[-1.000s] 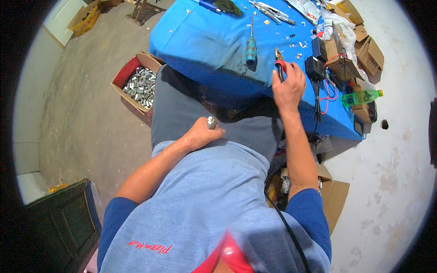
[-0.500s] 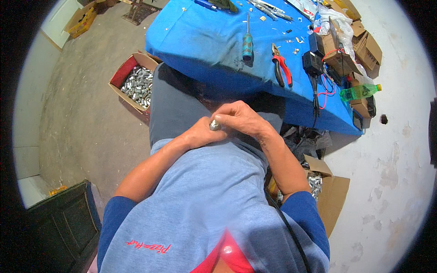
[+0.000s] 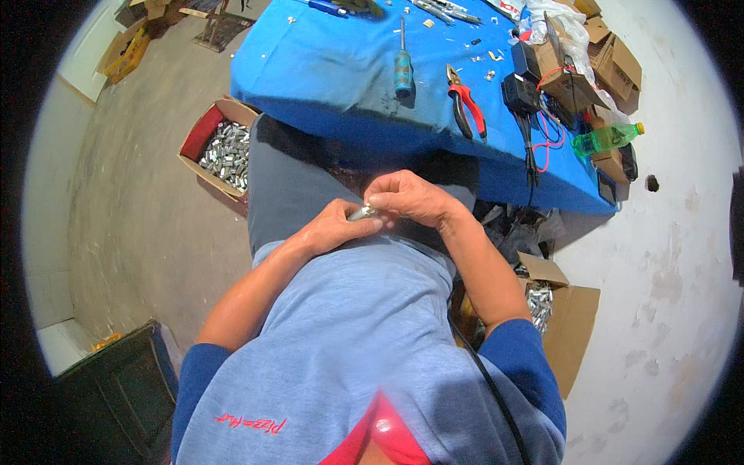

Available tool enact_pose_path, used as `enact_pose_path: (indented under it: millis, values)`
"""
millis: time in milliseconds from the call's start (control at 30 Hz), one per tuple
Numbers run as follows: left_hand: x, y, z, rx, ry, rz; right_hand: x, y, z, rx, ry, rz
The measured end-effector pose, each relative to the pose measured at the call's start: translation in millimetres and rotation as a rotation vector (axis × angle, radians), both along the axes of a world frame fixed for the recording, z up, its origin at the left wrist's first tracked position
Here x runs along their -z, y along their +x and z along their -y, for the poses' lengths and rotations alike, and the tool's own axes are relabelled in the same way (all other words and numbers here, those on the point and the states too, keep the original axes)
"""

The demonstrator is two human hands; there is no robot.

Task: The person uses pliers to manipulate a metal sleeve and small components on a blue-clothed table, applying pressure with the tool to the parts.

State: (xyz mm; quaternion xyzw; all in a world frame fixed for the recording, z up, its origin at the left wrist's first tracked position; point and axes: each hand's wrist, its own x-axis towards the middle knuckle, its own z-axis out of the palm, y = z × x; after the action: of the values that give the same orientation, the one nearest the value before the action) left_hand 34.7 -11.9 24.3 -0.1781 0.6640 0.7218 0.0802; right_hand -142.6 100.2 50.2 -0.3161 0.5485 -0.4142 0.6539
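Above my lap, my left hand (image 3: 332, 228) is closed around a small silver metal cylinder (image 3: 360, 214), which lies tilted between thumb and fingers. The thumb and fingertips of my right hand (image 3: 413, 199) pinch at the cylinder's upper end, close against the left fingers. Something small and pale shows at that end, too small to make out. Part of the cylinder is hidden by my fingers. Beyond my knees, a screwdriver (image 3: 403, 76) with a teal handle and red-and-black pliers (image 3: 466, 108) lie on a blue cloth-covered table (image 3: 310, 74).
Left of my legs, an open cardboard box (image 3: 203, 133) holds many silver cylinders (image 3: 226, 156). At my right stands another box (image 3: 572, 333) with similar metal pieces. Black power adapters (image 3: 521, 94), cables and a green bottle (image 3: 608, 139) crowd the table's right side, near a wall (image 3: 666, 310).
The cylinder has turned from nearly upright to lying tilted, showing more of its side. My right fingertips have shifted slightly along its end. The whole view has moved a little.
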Motion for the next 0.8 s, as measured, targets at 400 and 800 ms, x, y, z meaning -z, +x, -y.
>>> enact_pose_path:
  millis: [400,800]
  values:
    - [2,-4,-6,0.09,0.048,-0.102,37,-9,-4,-0.067,0.045,0.341]
    - [2,-8,-5,0.132,-0.035,-0.031,-1,-10,-2,-0.137,-0.147,-0.115]
